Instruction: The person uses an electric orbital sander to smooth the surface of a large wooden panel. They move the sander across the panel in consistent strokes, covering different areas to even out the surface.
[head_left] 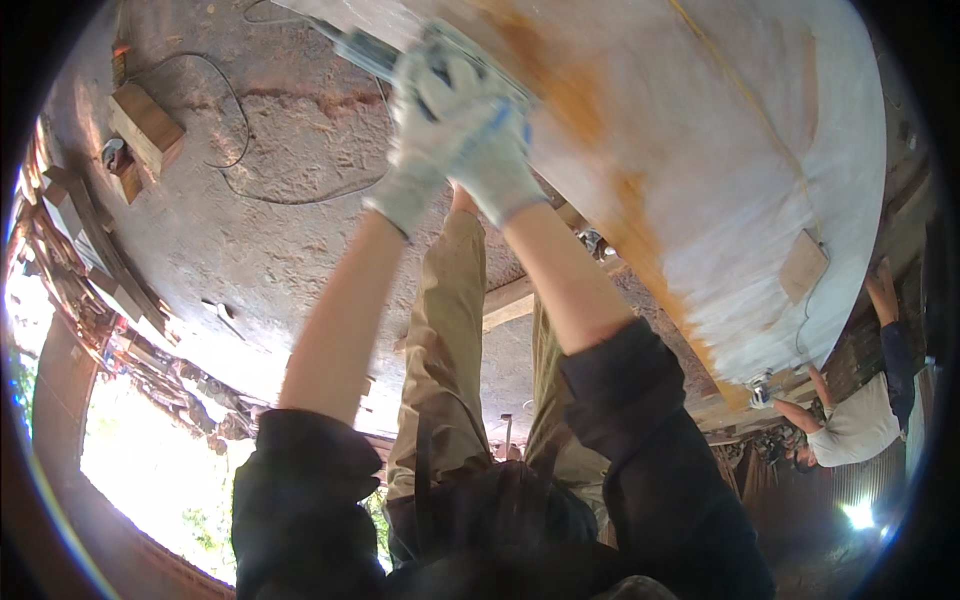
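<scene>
Well, some of this is hard to see, because the gloves are blurry and one covers part of the other. The left hand [418,160] and the right hand [502,155] are close together on one power tool [366,54]. The left fingers look bent around it. I cannot tell how far the right fingers are bent, as they are lost in the blur. The gloves hide the tool's middle, and its long gray end sticks out to the left. The tool is at the edge of one big pale board [650,150] with orange stains. The board's top is cut off by the picture.

Two bare forearms come out of two dark sleeves [305,480]. Two legs in tan pants [447,330] show below the gloves, and the right one is partly behind an arm.

One flat brown square [803,266] lies on the board. On the left, one big wood block [148,125] sits on the rough ground [310,150], with a smaller one [128,183] just beside it. A thin dark cord [238,100] curls near them. Far right, one other person in a pale shirt [858,432] is by the board, small and bent by the lens. A small thing by that person's hand is too tiny to name.
</scene>
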